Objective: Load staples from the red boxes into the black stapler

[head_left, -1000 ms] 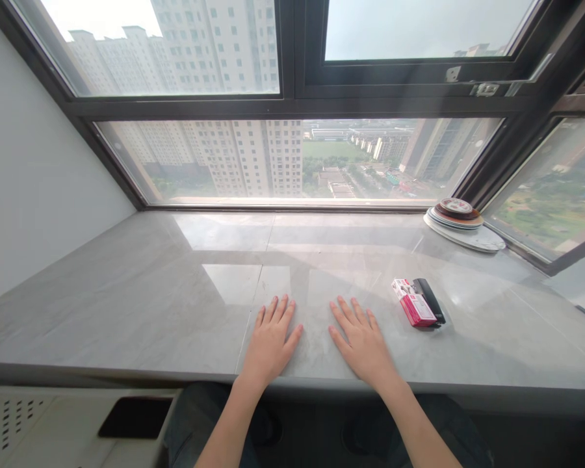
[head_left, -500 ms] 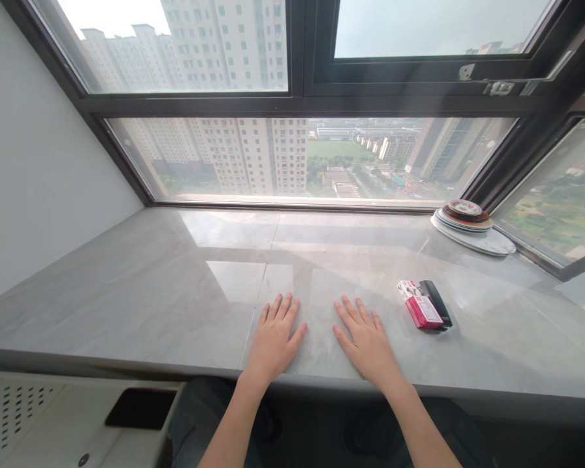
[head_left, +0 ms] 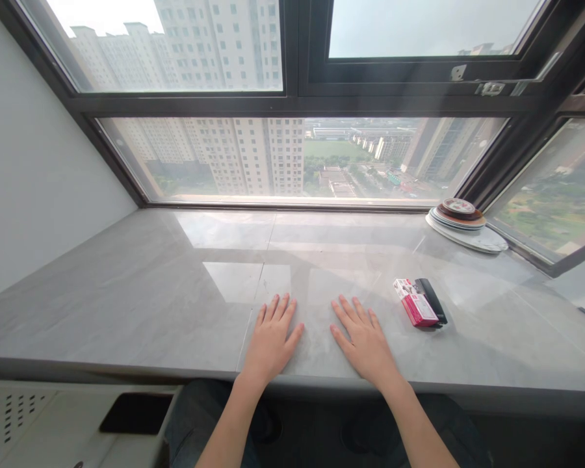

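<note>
My left hand (head_left: pixel 272 338) lies palm down on the grey stone sill (head_left: pixel 141 292), fingers spread, near the front edge. To its right, my right hand (head_left: pixel 363 338) rests flat in the same way, with a gap of bare stone between the two. Neither hand holds anything. A red and white small box (head_left: pixel 419 308) lies to the right of my right hand, not touched by it. Against the box's right side is a black flat object (head_left: pixel 432 301), which I cannot make out further.
Several round plates or coasters (head_left: pixel 458 221) are stacked at the back right, by the window frame (head_left: pixel 292 105). Below the sill at the lower left stands a white cabinet (head_left: pixel 68 429) with a black flat item (head_left: pixel 136 413) on it.
The camera view has shifted slightly, so the box, stack and window appear a little further left. Both hands stay flat on the sill.
</note>
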Motion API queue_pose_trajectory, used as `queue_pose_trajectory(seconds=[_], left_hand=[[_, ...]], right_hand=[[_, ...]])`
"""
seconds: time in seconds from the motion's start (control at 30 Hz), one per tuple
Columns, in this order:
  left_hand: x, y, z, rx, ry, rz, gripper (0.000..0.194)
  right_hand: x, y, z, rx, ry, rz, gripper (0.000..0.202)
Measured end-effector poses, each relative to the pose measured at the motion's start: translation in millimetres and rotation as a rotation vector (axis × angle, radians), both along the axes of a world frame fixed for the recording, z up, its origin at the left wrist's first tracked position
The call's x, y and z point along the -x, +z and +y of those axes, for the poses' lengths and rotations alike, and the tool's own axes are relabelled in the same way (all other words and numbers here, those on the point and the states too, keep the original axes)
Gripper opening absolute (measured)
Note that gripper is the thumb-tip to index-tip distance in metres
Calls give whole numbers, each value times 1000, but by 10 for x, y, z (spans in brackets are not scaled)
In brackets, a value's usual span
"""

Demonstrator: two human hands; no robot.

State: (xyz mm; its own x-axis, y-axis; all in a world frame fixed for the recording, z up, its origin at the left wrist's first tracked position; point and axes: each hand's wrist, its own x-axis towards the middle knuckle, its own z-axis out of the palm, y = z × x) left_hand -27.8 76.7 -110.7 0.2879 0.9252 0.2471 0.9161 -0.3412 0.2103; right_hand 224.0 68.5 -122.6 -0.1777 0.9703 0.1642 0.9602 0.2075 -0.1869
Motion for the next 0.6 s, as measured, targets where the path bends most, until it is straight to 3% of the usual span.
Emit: queue_pose_trajectory(seconds=[0.6], left_hand=[[0, 11, 1, 25, -6, -31, 56]], right_hand=[[8, -1, -2, 6, 13, 74, 58]])
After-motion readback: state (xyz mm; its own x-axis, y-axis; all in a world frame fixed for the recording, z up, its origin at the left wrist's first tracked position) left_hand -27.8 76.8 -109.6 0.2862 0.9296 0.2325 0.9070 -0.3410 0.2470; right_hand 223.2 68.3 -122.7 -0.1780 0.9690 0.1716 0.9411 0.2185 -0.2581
